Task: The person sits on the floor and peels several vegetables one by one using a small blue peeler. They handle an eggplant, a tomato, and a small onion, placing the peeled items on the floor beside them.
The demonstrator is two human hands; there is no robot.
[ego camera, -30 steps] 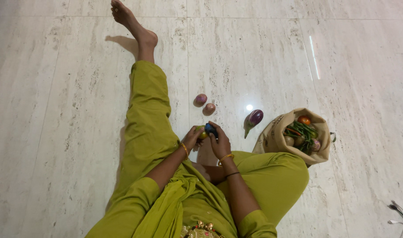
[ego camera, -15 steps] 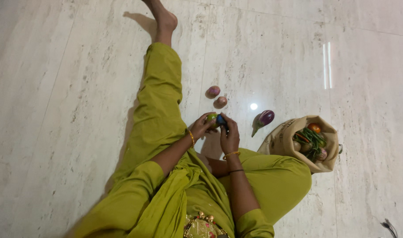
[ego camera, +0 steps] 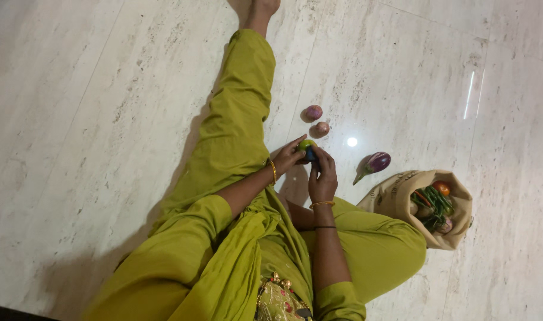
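Observation:
I sit on a pale marble floor in olive-green clothes, one leg stretched out. My left hand [ego camera: 288, 157] grips a small green round fruit or vegetable [ego camera: 307, 144]. My right hand [ego camera: 322, 176] presses a small dark blue object [ego camera: 310, 155] against it, its kind too small to tell. Both hands meet just above the floor beside my outstretched leg. Two small purple-pink onions [ego camera: 313, 112] [ego camera: 322, 128] lie on the floor just beyond my hands.
A purple eggplant [ego camera: 376, 161] lies on the floor right of my hands. Further right stands an open beige cloth bag [ego camera: 399, 193] holding green beans, a tomato and other vegetables. My outstretched leg [ego camera: 235, 125] runs up the frame.
The view has tilted and shifted, so everything sits further right and rotated. My hands stay together on the green item and the blue object. Nothing on the floor has moved.

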